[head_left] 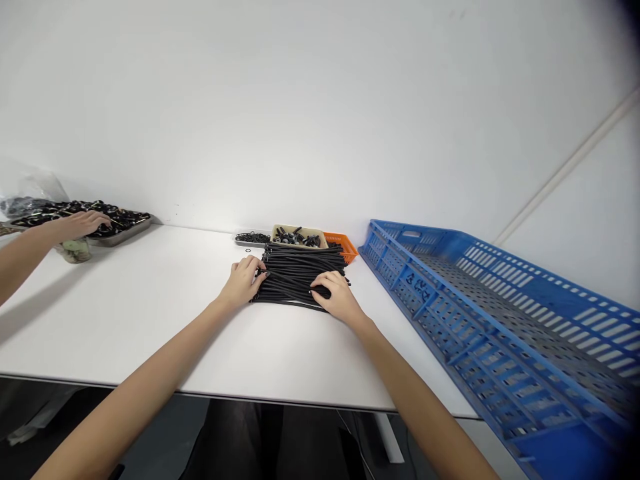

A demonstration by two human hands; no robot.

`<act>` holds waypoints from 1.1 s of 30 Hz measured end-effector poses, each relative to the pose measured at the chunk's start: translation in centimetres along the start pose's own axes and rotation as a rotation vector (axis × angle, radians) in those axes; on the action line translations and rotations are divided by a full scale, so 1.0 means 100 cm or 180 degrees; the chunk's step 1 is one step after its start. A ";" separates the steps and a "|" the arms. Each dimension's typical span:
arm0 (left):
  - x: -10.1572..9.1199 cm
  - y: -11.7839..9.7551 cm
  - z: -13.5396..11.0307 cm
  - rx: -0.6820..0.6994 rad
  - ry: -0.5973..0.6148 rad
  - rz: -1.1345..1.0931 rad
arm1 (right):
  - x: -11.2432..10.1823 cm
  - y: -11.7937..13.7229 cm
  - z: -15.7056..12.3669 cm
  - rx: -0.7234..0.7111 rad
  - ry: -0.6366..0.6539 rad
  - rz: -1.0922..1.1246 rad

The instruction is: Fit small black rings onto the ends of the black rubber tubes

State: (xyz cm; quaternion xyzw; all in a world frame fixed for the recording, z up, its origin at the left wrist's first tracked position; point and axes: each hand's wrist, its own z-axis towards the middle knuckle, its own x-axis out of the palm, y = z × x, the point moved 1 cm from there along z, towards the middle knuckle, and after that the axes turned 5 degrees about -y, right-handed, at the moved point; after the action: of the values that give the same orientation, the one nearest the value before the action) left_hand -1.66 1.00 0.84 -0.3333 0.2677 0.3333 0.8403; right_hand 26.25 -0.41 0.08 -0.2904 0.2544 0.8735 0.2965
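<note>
Left hand (241,280) and right hand (340,297) are curled over black rods (290,272); whether any is gripped cannot be told. A blue crate (493,328) is seen at right

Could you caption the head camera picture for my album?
Left hand and right hand on a pile of black, rod-like pieces, a blue crate to the right.

White table (165,320): and here, a heap of black rods (290,272)!
Right of the rods: blue crate (419,287).
Just behind them: cream tray (300,228), orange basket (350,247).
Far left of them: grey tray (133,231), small tub (76,253).
</note>
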 end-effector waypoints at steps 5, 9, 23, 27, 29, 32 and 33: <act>-0.002 -0.003 0.000 0.0035 -0.0094 -0.0050 | 0.001 -0.002 0.000 0.0018 -0.0030 -0.0091; -0.004 -0.005 0.000 -0.0008 -0.0132 -0.0049 | -0.002 0.001 0.002 0.0082 -0.0083 -0.0129; -0.008 0.004 0.009 -0.0244 -0.1033 -0.0456 | -0.026 -0.016 0.006 0.0581 -0.0966 0.0108; -0.003 0.004 0.017 -0.0431 -0.1278 -0.0680 | -0.020 -0.026 0.012 0.0896 -0.1457 0.0369; 0.002 0.007 0.022 -0.0518 -0.1374 -0.0800 | -0.014 -0.033 0.017 0.1031 -0.1660 0.0423; 0.010 0.017 0.026 -0.0521 -0.1225 -0.0972 | -0.009 -0.044 0.023 0.0981 -0.1689 0.0395; 0.012 0.020 0.027 -0.0460 -0.1098 -0.0965 | -0.009 -0.047 0.023 0.0908 -0.1640 0.0297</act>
State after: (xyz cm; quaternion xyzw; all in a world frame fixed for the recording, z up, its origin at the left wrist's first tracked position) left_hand -1.82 4.53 0.98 -0.3671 0.0425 0.2737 0.8880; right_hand 29.21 3.95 1.02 -0.0025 0.3041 0.8866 0.3486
